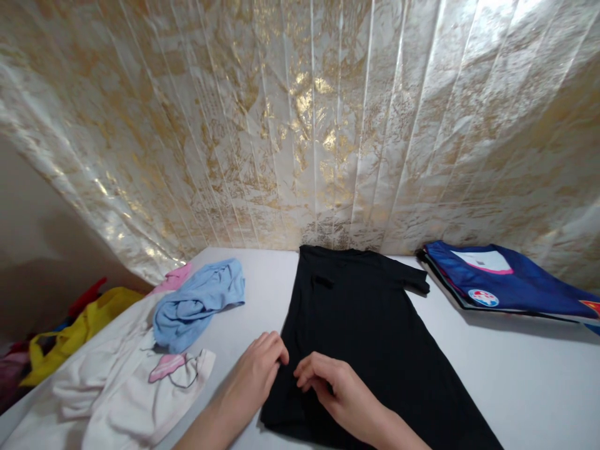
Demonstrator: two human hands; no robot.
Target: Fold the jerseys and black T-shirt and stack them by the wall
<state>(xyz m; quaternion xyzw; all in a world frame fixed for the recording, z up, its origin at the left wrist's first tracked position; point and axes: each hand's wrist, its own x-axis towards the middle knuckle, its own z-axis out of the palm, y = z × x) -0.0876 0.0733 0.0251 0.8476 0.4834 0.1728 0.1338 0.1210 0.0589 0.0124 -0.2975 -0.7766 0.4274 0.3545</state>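
Note:
A black T-shirt [356, 325] lies flat on the white table, its left side folded inward and one short sleeve pointing right. My left hand [257, 372] is at the shirt's lower left edge with its fingers curled; what the fingertips hold, if anything, is hidden. Just to the right, my right hand [337, 390] hovers over or touches the lower part of the shirt. Its fingers are bent toward the thumb in a loose pinch, and no cloth is lifted between them.
Left of the shirt lie a crumpled light blue garment [199, 303] and a cream garment [126, 387] with a pink print. Farther left are yellow cloth [89, 325] and other clothes. A folded stack with a navy shirt [525, 284] on top sits right, against a gold-patterned curtain [328, 125].

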